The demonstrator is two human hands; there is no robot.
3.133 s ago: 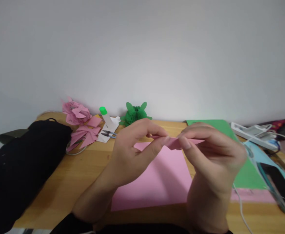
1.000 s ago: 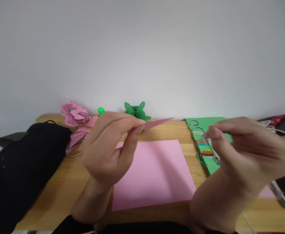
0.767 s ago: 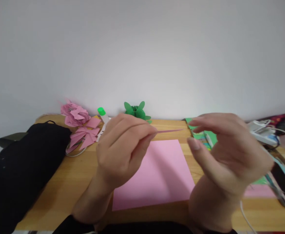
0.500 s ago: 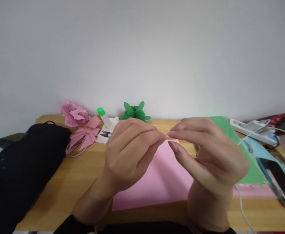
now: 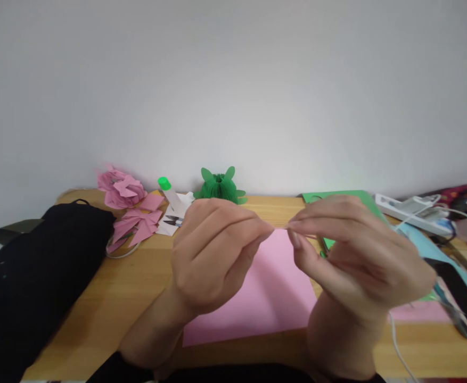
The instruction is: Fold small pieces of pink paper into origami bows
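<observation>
My left hand (image 5: pixel 213 252) and my right hand (image 5: pixel 357 255) are raised over the wooden table (image 5: pixel 137 276), fingertips almost meeting. Between them they pinch a small folded pink paper piece (image 5: pixel 281 228), seen edge-on as a thin line. Both hands have their fingers closed on it. Below the hands lies a flat pink paper sheet (image 5: pixel 265 298). Most of the folded piece is hidden by my fingers.
A black bag (image 5: pixel 33 276) fills the left. At the back lie pink paper flowers (image 5: pixel 125 191), a glue stick with green cap (image 5: pixel 168 192), small scissors (image 5: pixel 173 221) and a green paper ornament (image 5: pixel 219 186). Green paper (image 5: pixel 345 198), a power strip (image 5: pixel 412 213) and cables sit at the right.
My right hand was away to the right a second ago, while the left alone held the pink piece. It has come back and now pinches the piece too.
</observation>
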